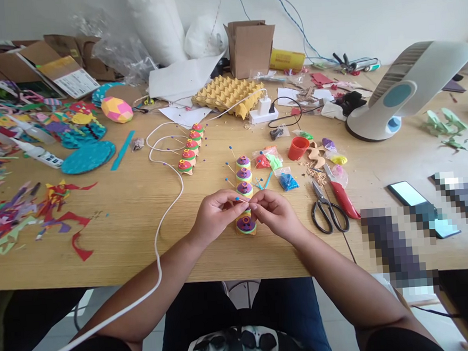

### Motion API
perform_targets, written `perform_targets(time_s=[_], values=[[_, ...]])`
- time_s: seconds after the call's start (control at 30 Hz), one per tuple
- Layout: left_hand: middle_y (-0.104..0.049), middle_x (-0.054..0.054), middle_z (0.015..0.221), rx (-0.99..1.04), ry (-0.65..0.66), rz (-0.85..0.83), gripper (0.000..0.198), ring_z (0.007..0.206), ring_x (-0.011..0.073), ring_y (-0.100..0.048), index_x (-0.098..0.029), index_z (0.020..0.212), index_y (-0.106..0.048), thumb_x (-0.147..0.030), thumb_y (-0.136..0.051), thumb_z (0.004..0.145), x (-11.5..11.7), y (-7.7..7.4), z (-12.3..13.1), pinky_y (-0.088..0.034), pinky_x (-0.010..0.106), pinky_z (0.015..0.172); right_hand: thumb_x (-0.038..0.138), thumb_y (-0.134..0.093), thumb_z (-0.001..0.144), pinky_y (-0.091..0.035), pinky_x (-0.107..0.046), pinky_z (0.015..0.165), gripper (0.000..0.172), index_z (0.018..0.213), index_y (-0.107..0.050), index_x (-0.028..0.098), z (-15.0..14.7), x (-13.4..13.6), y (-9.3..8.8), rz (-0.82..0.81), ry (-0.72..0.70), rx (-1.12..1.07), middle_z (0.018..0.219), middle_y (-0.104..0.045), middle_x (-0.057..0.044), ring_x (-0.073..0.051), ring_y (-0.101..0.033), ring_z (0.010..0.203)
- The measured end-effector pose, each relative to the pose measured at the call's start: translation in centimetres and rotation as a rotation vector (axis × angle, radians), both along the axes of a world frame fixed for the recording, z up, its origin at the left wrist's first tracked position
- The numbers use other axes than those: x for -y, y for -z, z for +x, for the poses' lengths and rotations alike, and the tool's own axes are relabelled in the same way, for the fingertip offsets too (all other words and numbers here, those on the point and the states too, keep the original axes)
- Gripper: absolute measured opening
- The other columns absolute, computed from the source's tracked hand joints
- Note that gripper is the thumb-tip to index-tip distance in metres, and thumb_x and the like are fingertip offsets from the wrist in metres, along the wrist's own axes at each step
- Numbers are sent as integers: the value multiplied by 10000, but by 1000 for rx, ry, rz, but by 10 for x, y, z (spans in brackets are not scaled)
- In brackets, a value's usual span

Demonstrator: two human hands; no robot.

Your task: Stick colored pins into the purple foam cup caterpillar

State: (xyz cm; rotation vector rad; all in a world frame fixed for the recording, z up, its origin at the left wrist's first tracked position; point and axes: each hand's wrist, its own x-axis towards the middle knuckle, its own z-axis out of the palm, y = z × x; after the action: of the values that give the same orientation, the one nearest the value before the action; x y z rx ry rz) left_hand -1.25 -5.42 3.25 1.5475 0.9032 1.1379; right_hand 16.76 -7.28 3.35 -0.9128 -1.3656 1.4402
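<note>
My left hand (219, 214) pinches a thin stick with a blue tip (238, 199). Its other end meets the closed fingertips of my right hand (274, 213); whatever lies between those fingertips is too small to make out. Both hands are above a row of egg-carton cups topped with purple clay (246, 225), which they partly hide. Sticks with blue tips stand out from the sides of the farther cups. Beyond, to the left, is a second row of cups with red and green clay (189, 155), also with thin sticks at its sides.
Black scissors (328, 209) and a red-handled knife (343, 197) lie right of my hands. A white cable (157, 239) crosses my left forearm. Farther back are a red cup (298, 148), yellow egg tray (228, 94) and white fan (400, 94). Paper scraps (16, 217) cover the left side.
</note>
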Motion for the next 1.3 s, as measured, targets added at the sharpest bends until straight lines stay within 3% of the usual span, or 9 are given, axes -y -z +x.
perform_targets(time_s=[0.13, 0.3, 0.4, 0.5, 0.67, 0.93, 1.3], values=[[-742, 41, 849, 76, -58, -75, 175, 792, 156, -671, -185, 837, -741, -358, -760, 824, -1, 0, -2, -518, 262, 701, 592, -635, 886, -420, -239, 524, 399, 887, -574, 198, 6, 1, -5, 62, 44, 111, 673, -594, 10, -113, -564, 567], [-746, 46, 830, 127, -112, -174, 234, 730, 145, -672, -170, 841, -691, -380, -779, 787, -8, -5, -14, -458, 224, 565, 494, -598, 935, -255, -252, 488, 313, 863, -641, 193, 22, 0, -14, 210, 137, 602, 520, -459, 53, -90, -385, 467], [-761, 69, 873, 133, -101, -199, 241, 728, 151, -694, -162, 842, -668, -381, -760, 801, -12, -8, -18, -442, 217, 539, 402, -632, 917, -258, -259, 521, 201, 920, -685, 208, 24, 0, -17, 234, 118, 842, 549, -543, 37, -97, -432, 492], [-760, 59, 860, 174, -149, -216, 243, 688, 134, -690, -164, 849, -640, -373, -756, 805, -14, -12, -19, -440, 207, 538, 382, -652, 896, -255, -261, 532, 183, 978, -691, 222, 21, -1, -16, 228, 98, 950, 578, -585, 34, -103, -459, 506], [-758, 63, 898, 156, -170, -282, 272, 696, 129, -695, -160, 881, -625, -395, -748, 819, -6, -8, -22, -454, 201, 552, 396, -656, 878, -254, -251, 520, 253, 1062, -654, 224, 24, -7, -7, 149, 61, 909, 576, -582, 49, -110, -473, 499], [-761, 85, 963, 33, -198, -247, 320, 738, 139, -707, -160, 916, -624, -463, -706, 853, 3, 25, -27, -503, 224, 613, 349, -655, 841, -266, -225, 497, 385, 1193, -589, 208, 25, -17, 12, 60, -28, 760, 550, -529, 88, -99, -435, 470], [-753, 74, 934, -79, -217, -81, 250, 758, 150, -709, -173, 922, -649, -417, -676, 873, 5, 33, -24, -541, 247, 677, 348, -641, 852, -271, -220, 498, 440, 1259, -587, 192, 21, -22, 16, 49, -64, 762, 554, -531, 86, -90, -412, 462]])
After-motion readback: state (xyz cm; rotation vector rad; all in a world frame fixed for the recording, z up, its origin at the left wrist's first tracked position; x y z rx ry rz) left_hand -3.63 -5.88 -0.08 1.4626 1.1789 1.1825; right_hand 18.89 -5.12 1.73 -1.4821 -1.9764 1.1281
